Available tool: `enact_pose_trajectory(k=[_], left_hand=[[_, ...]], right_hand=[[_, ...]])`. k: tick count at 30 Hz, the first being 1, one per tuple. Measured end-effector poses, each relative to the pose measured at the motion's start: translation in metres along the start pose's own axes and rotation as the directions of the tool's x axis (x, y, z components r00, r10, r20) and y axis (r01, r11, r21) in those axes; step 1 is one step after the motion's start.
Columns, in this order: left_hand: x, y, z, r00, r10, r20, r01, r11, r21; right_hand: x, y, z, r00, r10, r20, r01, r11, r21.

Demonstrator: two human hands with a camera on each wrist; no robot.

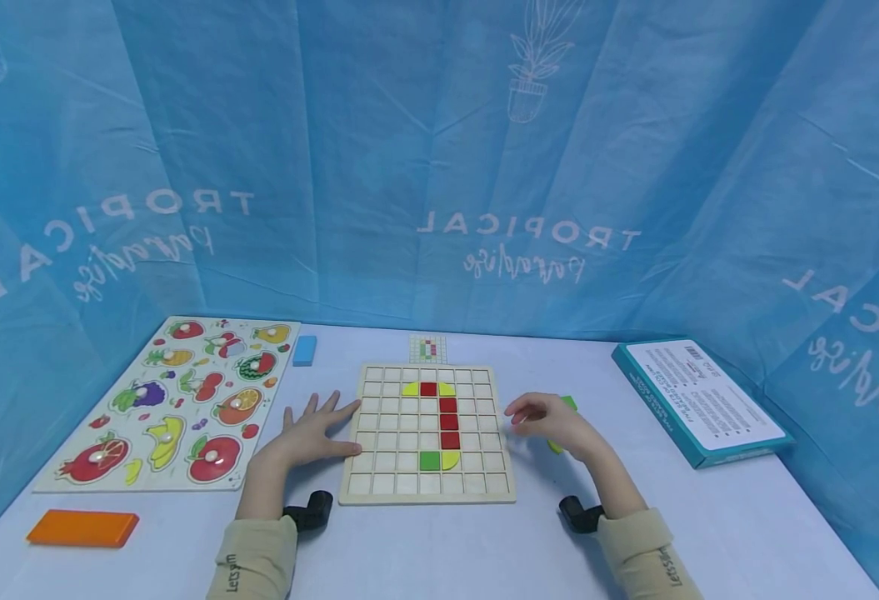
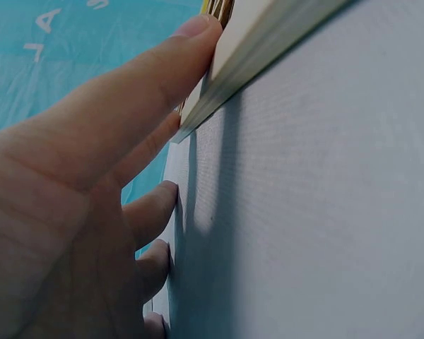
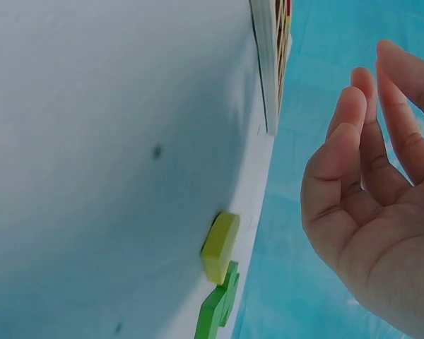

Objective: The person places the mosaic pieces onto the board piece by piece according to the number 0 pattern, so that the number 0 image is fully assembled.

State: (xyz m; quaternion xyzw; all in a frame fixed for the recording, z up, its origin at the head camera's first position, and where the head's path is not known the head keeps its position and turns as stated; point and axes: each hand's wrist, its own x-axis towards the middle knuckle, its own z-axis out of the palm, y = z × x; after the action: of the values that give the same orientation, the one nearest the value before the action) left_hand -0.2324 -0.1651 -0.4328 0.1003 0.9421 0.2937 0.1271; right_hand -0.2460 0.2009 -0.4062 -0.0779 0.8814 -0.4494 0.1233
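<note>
A square wooden grid board (image 1: 397,483) lies flat in the middle of the table. On it a hooked figure is laid out in several red squares (image 1: 449,422), yellow rounded pieces (image 1: 450,459) and one green square (image 1: 429,461). With fingers spread, my left hand (image 1: 307,437) touches the board's left edge with thumb and index finger. My right hand (image 1: 555,421) hovers right of the board, its fingers loosely bent and nothing visible between them. Below it on the table lie a yellow piece (image 3: 220,248) and green pieces (image 3: 210,311), partly hidden in the head view.
A small pattern card (image 1: 415,350) lies behind the board. At left are a fruit puzzle board (image 1: 127,442), an orange block (image 1: 82,528) and a blue block (image 1: 305,351). A teal box (image 1: 709,408) sits at right. Blue cloth (image 1: 364,167) hangs behind the table.
</note>
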Motion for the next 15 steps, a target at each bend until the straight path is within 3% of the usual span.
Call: enact_pose_trajectory(k=[15], left_hand=[[-0.001, 0.001, -0.001, 1.000, 0.000, -0.002, 0.000, 1.000, 0.004]], right_hand=[[-0.006, 0.021, -0.016, 0.999, 0.025, -0.020, -0.025, 1.000, -0.005]])
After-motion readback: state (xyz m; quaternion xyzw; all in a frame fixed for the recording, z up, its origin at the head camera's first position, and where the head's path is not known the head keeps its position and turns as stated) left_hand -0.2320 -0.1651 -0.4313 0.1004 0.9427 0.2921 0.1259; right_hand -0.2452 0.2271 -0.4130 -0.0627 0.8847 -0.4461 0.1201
